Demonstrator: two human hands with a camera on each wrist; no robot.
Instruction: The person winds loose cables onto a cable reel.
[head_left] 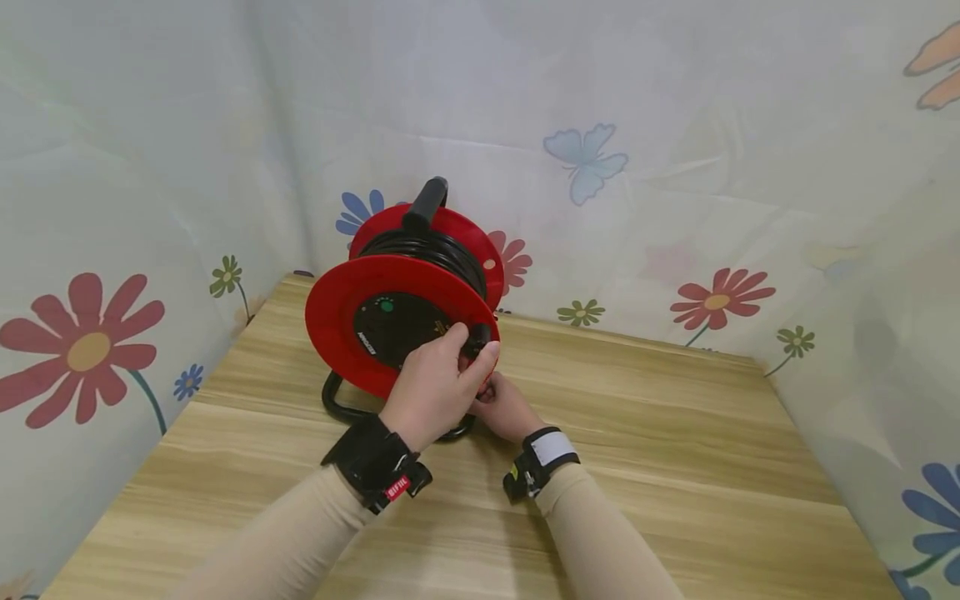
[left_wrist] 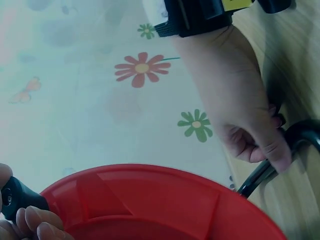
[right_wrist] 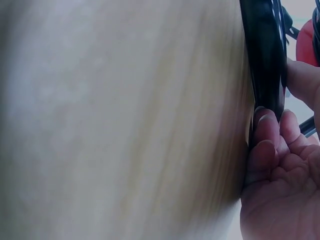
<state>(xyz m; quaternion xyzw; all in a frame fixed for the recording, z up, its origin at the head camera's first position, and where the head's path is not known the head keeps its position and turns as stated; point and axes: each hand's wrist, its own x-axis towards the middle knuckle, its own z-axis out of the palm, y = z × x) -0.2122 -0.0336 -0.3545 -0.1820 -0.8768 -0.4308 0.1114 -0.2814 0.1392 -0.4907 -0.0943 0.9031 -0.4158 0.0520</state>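
A red cable reel [head_left: 337, 321] with black cable [head_left: 427, 246] wound on it stands upright on a black tubular stand [head_left: 345, 408]. My left hand [head_left: 431, 387] reaches across the reel's front and grips the black crank knob [left_wrist: 22, 197] near the rim. Lower down, my right hand [head_left: 513, 408] holds the stand's tube. In the right wrist view the curled fingers [right_wrist: 267, 132] and thumb lie about that black tube [right_wrist: 265, 55]. A black carrying handle [head_left: 425, 204] tops the reel, and a dark round panel [head_left: 393, 329] covers its centre.
The reel rests on a wood-grain table [head_left: 637, 433], toward its back left. White cloth walls [head_left: 480, 83] printed with flowers and butterflies close in the back and both sides. Black bands with small cameras [head_left: 375, 462] sit on both wrists.
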